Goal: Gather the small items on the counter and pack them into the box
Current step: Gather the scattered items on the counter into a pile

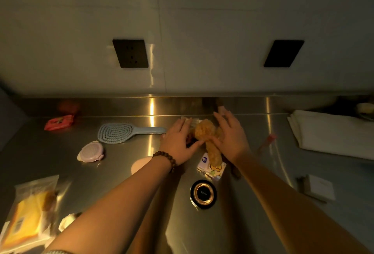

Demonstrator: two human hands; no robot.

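A fuzzy yellow-brown plush toy (206, 134) lies on the steel counter (253, 172) near the back edge. My left hand (178, 140), with a bead bracelet on the wrist, rests flat against the toy's left side. My right hand (232, 138) presses on its right side, fingers spread. Both hands touch the toy and neither has closed around it. A small tissue pack with a cartoon print (212, 167) lies just under the toy's lower end. A round black and gold compact (203, 194) sits nearer to me. No box is in view.
A blue hairbrush (121, 132), a lilac round case (92, 151), a red packet (59, 122), a pink stick (268, 141) and a clear bag with yellow contents (30, 211) lie around. Folded white cloth (332, 132) sits right, a white card (320, 187) below it.
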